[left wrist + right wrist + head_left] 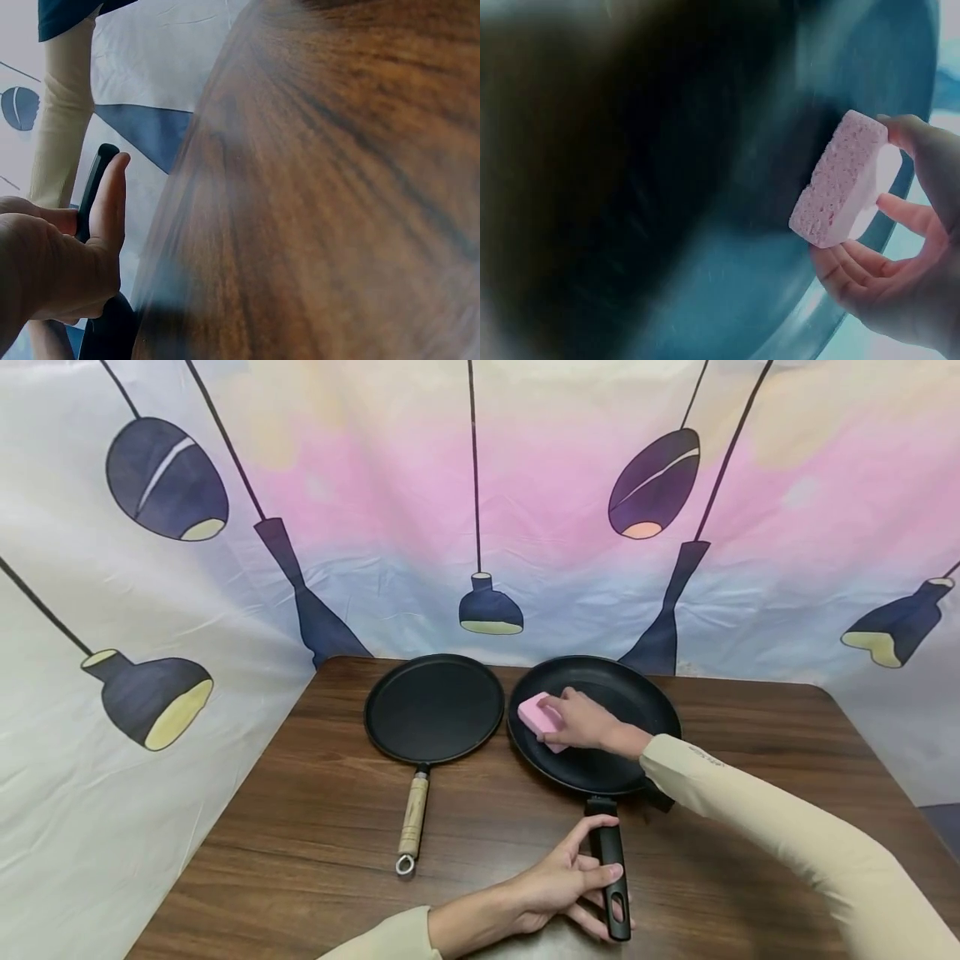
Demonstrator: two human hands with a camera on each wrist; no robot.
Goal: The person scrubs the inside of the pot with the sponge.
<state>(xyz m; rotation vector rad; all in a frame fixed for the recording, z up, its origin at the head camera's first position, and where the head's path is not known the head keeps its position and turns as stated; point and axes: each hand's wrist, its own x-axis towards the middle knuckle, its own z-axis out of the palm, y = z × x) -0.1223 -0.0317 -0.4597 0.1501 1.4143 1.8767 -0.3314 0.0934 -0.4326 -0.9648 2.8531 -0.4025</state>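
A black frying pan (637, 702) lies on the table with its handle (611, 843) toward me. My left hand (555, 885) grips that handle from the left, thumb across the top and fingers beneath. In the left wrist view, the handle (97, 176) shows between the thumb and fingers of this hand (60, 262). Over the inside of the pan, my right hand (587, 720) holds a pink sponge (536, 712) near the left wall. The right wrist view shows the sponge (840, 180) pinched between thumb and fingers, its porous side close against the dark pan surface.
To the left, a flat black griddle pan (435, 706) with a wooden handle (413, 818) lies beside the frying pan. Both are on a brown wooden table (300, 827). A cloth backdrop (390, 502) printed with hanging lamps rises behind the table's far edge.
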